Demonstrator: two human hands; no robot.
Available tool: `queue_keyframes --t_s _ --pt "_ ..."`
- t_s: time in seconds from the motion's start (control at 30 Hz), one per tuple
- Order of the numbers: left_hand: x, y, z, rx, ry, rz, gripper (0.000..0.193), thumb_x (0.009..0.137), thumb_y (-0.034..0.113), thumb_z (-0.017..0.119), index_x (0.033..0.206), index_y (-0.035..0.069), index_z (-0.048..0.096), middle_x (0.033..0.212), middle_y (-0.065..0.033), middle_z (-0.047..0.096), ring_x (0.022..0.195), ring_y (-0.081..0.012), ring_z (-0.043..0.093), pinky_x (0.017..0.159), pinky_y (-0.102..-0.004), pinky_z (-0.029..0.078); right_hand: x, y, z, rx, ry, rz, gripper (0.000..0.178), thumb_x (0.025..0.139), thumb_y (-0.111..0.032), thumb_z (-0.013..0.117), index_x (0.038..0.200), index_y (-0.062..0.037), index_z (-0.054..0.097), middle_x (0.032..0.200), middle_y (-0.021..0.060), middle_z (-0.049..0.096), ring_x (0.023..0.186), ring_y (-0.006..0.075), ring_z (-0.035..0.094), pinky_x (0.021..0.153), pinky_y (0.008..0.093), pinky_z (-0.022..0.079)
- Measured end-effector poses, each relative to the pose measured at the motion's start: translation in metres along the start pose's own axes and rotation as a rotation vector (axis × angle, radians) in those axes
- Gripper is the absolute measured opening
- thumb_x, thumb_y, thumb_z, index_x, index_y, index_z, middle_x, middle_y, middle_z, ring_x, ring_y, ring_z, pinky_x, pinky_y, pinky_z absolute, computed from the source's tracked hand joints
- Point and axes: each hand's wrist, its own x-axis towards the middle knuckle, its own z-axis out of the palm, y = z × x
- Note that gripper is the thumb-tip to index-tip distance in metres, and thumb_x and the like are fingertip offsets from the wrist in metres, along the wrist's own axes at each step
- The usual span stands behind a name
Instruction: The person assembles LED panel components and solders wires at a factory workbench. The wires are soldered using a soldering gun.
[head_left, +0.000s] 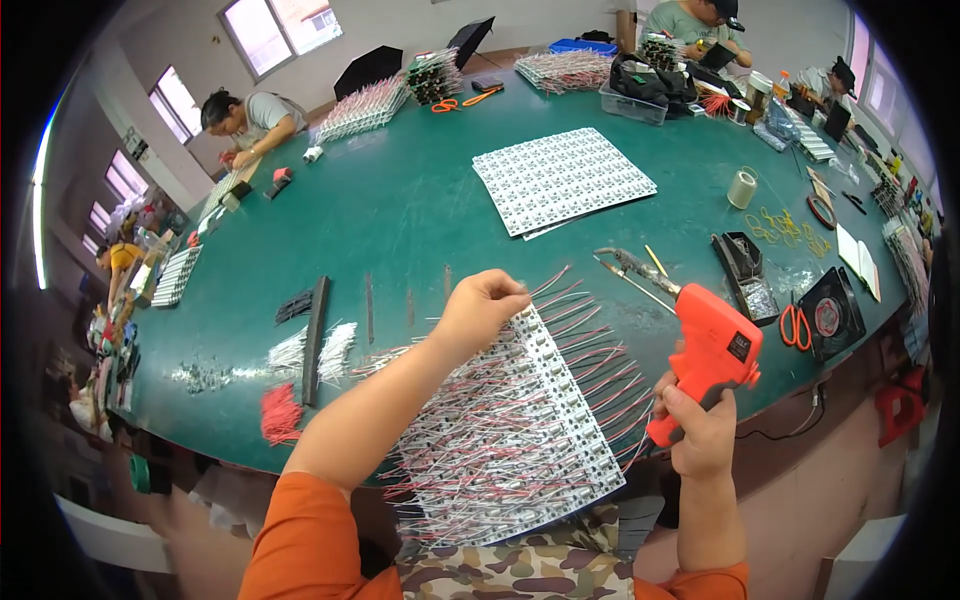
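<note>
My right hand (700, 432) grips a red soldering gun (712, 340) by its handle, its metal tip pointing up and left. Below my left hand (482, 308) lies a white circuit board panel (572, 418) with many red and white wires standing out from it, close against my body. The left fingers are pinched together at the panel's far corner; what they hold, if anything, is too small to make out. The gun's tip stays apart from the panel, above the table to the right of that hand. My left forearm covers part of the wires.
Bare white panels (565, 180) lie stacked on the green table (400, 230). At left are white wires (288, 350), red wires (282, 414) and a dark bar (316, 345). Orange scissors (795, 326), a black fan (832, 314) and a spool (742, 187) sit right. Other people work around.
</note>
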Motion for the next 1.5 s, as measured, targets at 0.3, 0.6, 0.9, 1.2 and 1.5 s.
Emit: queue_keyframes --t_s 0.3,0.6,0.9,1.2,1.5 --pt "0.004 -0.041 -0.032 -0.385 0.107 -0.159 0.007 0.092 0.004 0.069 0.093 0.001 0.063 0.088 -0.0085 0.069 0.074 -0.0142 0.066 0.071 -0.0269 0.057 -0.018 0.015 -0.004 0.100 0.022 0.130 0.049 0.087 -0.004 0.067 0.133 0.0022 0.048 0.096 0.0112 0.068 0.084 0.0203 0.066 0.077 0.0359 0.055" --pt "0.009 0.004 -0.044 0.223 0.055 -0.091 0.014 0.093 0.014 0.069 0.096 0.000 0.068 0.082 -0.0028 0.067 0.067 -0.0088 0.062 0.059 -0.0248 0.048 -0.021 0.010 0.001 0.029 -0.050 0.132 0.056 0.083 -0.004 0.068 0.135 0.0036 0.048 0.096 0.0135 0.067 0.084 0.0235 0.066 0.077 0.0381 0.055" --pt "-0.001 0.015 -0.031 0.007 -0.215 -0.196 0.016 0.099 0.020 0.063 0.099 0.004 0.067 0.089 -0.0028 0.070 0.068 -0.0072 0.062 0.060 -0.0231 0.049 0.022 0.015 0.031 -0.049 -0.197 -0.056 0.047 0.087 0.003 0.063 0.132 0.0032 0.052 0.113 0.0173 0.068 0.102 0.0265 0.068 0.091 0.0420 0.055" --pt "-0.028 0.031 -0.003 -0.260 -0.532 -0.300 0.021 0.100 0.025 0.065 0.097 0.005 0.066 0.086 -0.0022 0.069 0.066 -0.0073 0.062 0.056 -0.0227 0.048 0.045 0.029 0.073 -0.083 -0.396 0.014 0.039 0.093 -0.006 0.071 0.129 -0.0020 0.056 0.107 0.0010 0.064 0.094 0.0074 0.060 0.079 0.0261 0.050" --pt "-0.024 0.022 -0.014 -0.154 -0.448 -0.230 0.017 0.099 0.017 0.063 0.102 0.001 0.068 0.086 -0.0026 0.070 0.067 -0.0082 0.064 0.058 -0.0241 0.050 0.042 0.038 0.072 -0.126 -0.368 0.066 0.038 0.094 -0.008 0.069 0.129 -0.0013 0.057 0.117 0.0057 0.065 0.108 0.0105 0.058 0.091 0.0296 0.048"
